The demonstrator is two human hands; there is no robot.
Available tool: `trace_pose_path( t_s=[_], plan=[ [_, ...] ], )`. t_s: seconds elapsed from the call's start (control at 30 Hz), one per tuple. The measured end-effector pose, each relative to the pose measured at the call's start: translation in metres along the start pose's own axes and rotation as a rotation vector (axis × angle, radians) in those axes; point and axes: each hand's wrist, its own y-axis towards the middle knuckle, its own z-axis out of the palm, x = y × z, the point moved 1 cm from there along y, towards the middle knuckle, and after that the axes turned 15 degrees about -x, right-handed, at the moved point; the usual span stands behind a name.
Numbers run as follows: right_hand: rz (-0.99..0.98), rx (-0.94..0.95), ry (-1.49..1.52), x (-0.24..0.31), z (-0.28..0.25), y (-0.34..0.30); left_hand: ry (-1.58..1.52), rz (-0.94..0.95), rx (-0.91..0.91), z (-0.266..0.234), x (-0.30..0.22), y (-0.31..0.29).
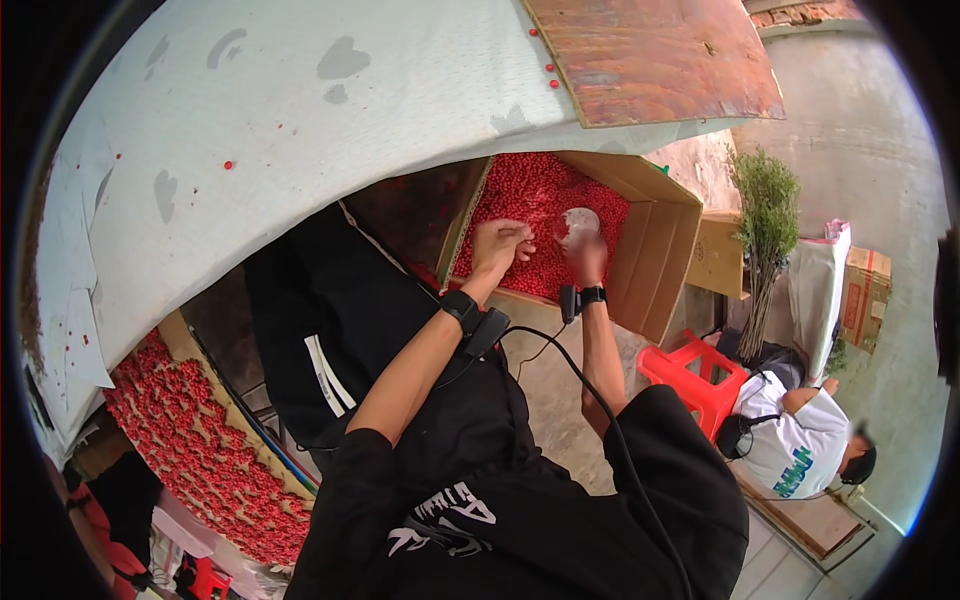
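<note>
An open cardboard box (pixel 655 255) stands in front of me, filled with small round red berry-like beads (pixel 520 185). My left hand (pixel 503 247) is over the beads at the near left of the box, its fingers curled together. Whatever may be between those fingers is too small to make out. At the right, my right hand (pixel 588 260) is blurred and grips a clear plastic cup (pixel 579 226), which is at the surface of the beads.
A white-covered table (pixel 300 110) with a few loose red beads carries a wooden board (pixel 655 60). Red berry-like pieces (pixel 210 450) cover a tray at lower left. To the right are a red stool (pixel 695 378), green branches (pixel 766 220) and a seated person (pixel 800 435). Black cables run from my wrists.
</note>
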Motion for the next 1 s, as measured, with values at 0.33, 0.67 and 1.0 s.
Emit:
trace_pose_path(
  t_s=[0.33,0.67,1.0],
  plan=[
    [0.148,0.347,0.188,-0.013,0.022,-0.041,-0.039,-0.046,-0.069,-0.004,0.006,0.010],
    [-0.782,0.049,0.106,0.079,0.006,-0.115,-0.022,-0.043,-0.082,0.007,0.007,0.007],
    [-1.084,-0.288,-0.291,0.105,0.004,-0.108,-0.038,-0.096,-0.092,-0.003,0.002,0.005]
  ],
)
